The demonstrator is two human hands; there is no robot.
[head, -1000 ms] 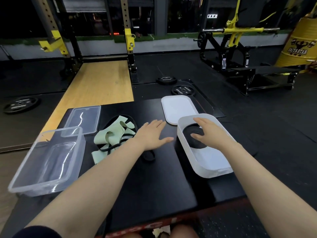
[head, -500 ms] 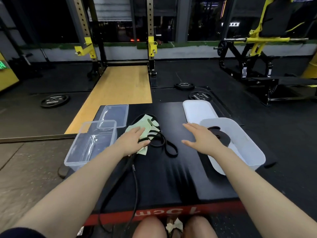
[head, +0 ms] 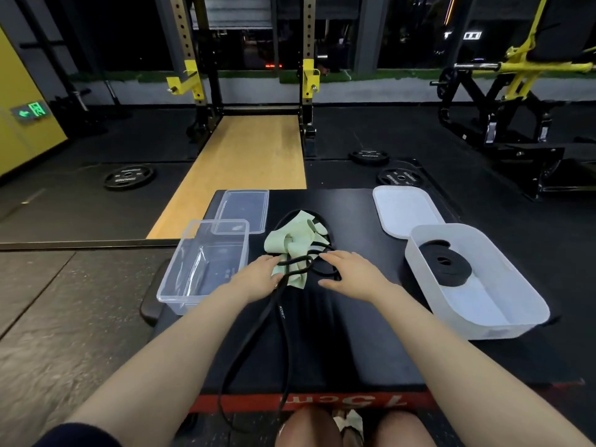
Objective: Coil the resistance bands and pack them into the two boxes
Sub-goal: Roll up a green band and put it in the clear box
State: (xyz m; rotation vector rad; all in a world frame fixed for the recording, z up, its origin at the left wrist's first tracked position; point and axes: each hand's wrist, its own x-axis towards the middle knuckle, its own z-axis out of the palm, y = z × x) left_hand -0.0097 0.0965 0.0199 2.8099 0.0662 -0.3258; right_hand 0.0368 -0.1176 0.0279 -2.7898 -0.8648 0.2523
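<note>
Clear plastic, the empty box (head: 206, 262) is waiting left of the left hand (head: 258, 277), which is gripping the loose black band (head: 283, 321) beside the green band (head: 292, 250), probably to coil it, while the right hand (head: 350, 274) is lying flat, fingers released, short of the white box (head: 503, 314) already holding 1 coiled band (head: 446, 264).

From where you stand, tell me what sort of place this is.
Most likely a gym. A squat rack with yellow hooks stands behind a wooden platform, weight plates lie on the rubber floor, and a yellow-and-black weight machine sits at right.
</note>
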